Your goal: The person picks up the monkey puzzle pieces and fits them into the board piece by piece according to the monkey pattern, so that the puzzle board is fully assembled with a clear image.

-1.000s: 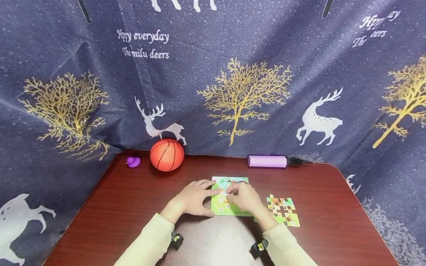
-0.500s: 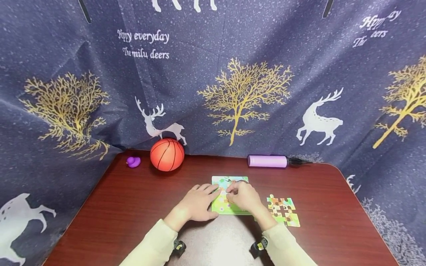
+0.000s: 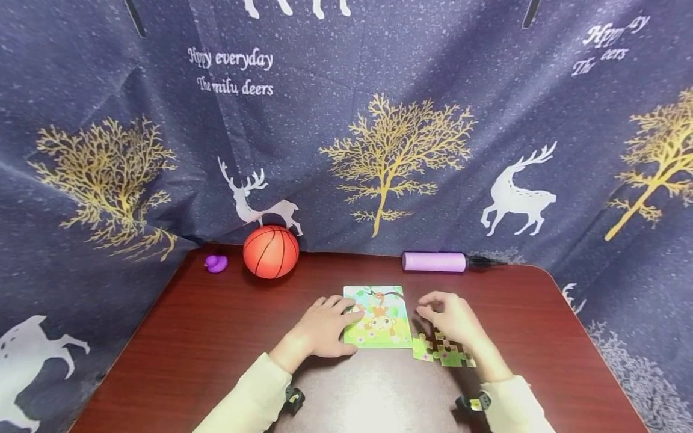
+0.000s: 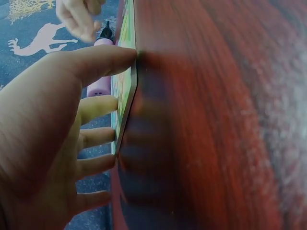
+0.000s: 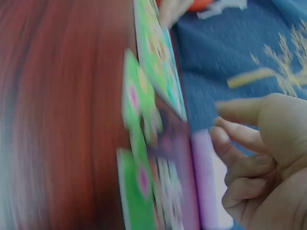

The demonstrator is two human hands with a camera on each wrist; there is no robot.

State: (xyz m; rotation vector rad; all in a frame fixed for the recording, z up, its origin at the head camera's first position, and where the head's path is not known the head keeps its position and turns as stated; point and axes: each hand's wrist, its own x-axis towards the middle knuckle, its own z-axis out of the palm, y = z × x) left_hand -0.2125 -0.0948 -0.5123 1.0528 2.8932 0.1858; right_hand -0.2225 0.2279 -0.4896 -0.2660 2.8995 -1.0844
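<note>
A square puzzle board (image 3: 379,337) printed with a monkey on a branch lies flat at the middle of the table. My left hand (image 3: 325,328) rests at its left side, fingers spread, fingertips on the board; in the left wrist view the thumb (image 4: 105,62) touches its edge. To the right of the board, my right hand (image 3: 455,319) hovers above loose jigsaw pieces (image 3: 423,349), partly hiding them. Its thumb and index finger stand apart with nothing between them, and the other fingers are curled in the right wrist view.
A purple rubber duck (image 3: 216,263) and an orange basketball (image 3: 271,252) stand at the back left of the table (image 3: 227,319). A lilac hand pump (image 3: 434,261) lies along the back right edge. Behind hangs a dark blue deer-print cloth (image 3: 325,120).
My right hand has left the board and moved right, over the loose pieces, uncovering the monkey picture. My left hand first shifted slightly right and toward me, then stayed nearly still.
</note>
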